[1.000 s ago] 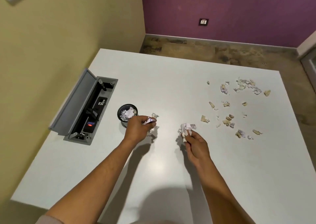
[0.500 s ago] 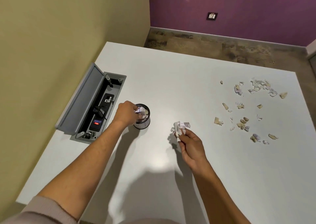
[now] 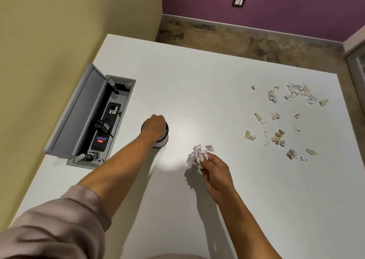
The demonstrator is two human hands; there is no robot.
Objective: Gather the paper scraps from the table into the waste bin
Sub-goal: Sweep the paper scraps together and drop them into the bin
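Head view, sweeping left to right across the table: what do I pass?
Open cable box → left hand over the waste bin → crumpled paper pinched in the right hand → loose paper scraps on the table.

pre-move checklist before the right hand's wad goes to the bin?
1. Right hand grips paper wad: ok.
2. Left hand clear of bin mouth: not ok, it covers the opening.
3. Left hand's scraps dropped: cannot tell, fingers hidden.
4. Room left in bin: cannot tell.
5. Table path from wad to bin clear: ok.
6. Loose scraps remaining at right: not ok, many left.
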